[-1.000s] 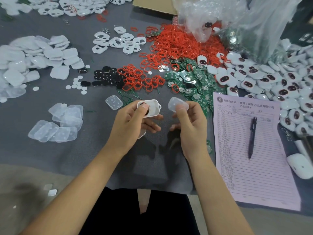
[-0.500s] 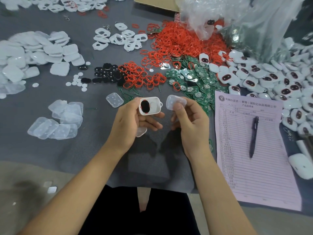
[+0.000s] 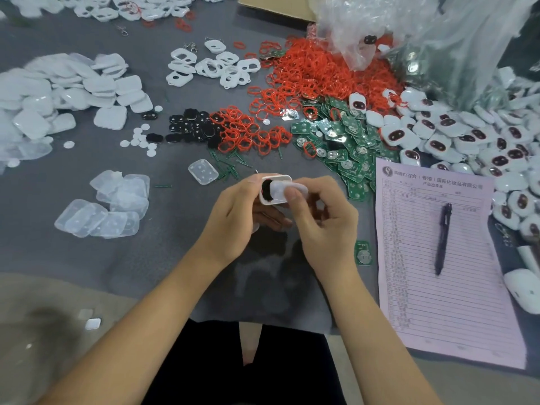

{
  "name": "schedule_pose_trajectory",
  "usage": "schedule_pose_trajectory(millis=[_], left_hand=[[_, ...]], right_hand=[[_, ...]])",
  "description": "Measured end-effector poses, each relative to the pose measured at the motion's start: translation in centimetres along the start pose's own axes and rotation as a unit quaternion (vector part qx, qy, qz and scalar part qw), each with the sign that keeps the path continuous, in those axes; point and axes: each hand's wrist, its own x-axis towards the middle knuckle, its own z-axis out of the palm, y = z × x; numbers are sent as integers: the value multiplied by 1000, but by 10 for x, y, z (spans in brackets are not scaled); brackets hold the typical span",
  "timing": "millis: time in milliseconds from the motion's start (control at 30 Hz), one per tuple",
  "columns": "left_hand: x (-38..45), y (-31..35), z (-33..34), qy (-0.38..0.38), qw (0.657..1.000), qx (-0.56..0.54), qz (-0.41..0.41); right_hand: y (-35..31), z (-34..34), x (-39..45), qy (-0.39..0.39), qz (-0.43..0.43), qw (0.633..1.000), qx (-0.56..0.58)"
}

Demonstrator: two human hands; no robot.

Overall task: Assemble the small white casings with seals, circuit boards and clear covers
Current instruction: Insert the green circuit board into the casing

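Seen from above, a grey bench (image 3: 87, 258) strewn with parts; heaped at far right, finished white units (image 3: 467, 135) with dark oval windows; spilled at top centre beside a clear plastic bag (image 3: 423, 33), a mound of red seals (image 3: 309, 74); banked at far left, white back shells (image 3: 58, 95); laid flat at right, a pink printed form (image 3: 423, 302) with a dark pen (image 3: 442, 238) across it; scattered between the seals and the form, green circuit boards (image 3: 344, 147); stacked at lower left, loose clear covers (image 3: 111, 206); clustered left of a smaller patch of seals, black inserts (image 3: 190, 124); alone above the hands, one more clear piece (image 3: 203, 171).

At centre, just above the bench, left hand (image 3: 233, 211) gripping a small white casing (image 3: 273, 200), open side up, dark insert visible inside; right hand (image 3: 327, 226) pinching a clear cover (image 3: 282, 190) between thumb and fingers (image 3: 292, 195).

Half a second earlier, cover and casing held side by side with a gap between; now brought together, cover overlapping the casing's right portion and partly masking the dark insert; whether seated, not clear; right hand shifted left to meet the left; everything on the bench unchanged.
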Motion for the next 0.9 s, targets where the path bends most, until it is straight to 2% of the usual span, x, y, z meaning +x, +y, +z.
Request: schedule_pose_trajectory(millis=[167, 300, 400, 567, 667, 733, 900], left_hand=[[0, 2, 1, -7, 1000, 17, 1], [1, 1, 1, -9, 1000, 6, -5], [2, 0, 1, -11, 1000, -9, -3], [3, -2, 1, -12, 1000, -17, 4], [3, -1, 1, -5, 1000, -10, 7], [2, -1, 1, -1, 1000, -2, 7], [1, 2, 1, 2, 1000, 5, -2]], right_hand=[[0, -1, 1, 88, 13, 996, 12], [1, -1, 5, 110, 61, 989, 79], [3, -2, 6, 121, 74, 987, 76], [6, -2, 7, 88, 97, 989, 61], [6, -4, 5, 64, 59, 996, 37], [6, -5, 4, 60, 39, 997, 32], [5, -3, 4, 64, 57, 995, 56]])
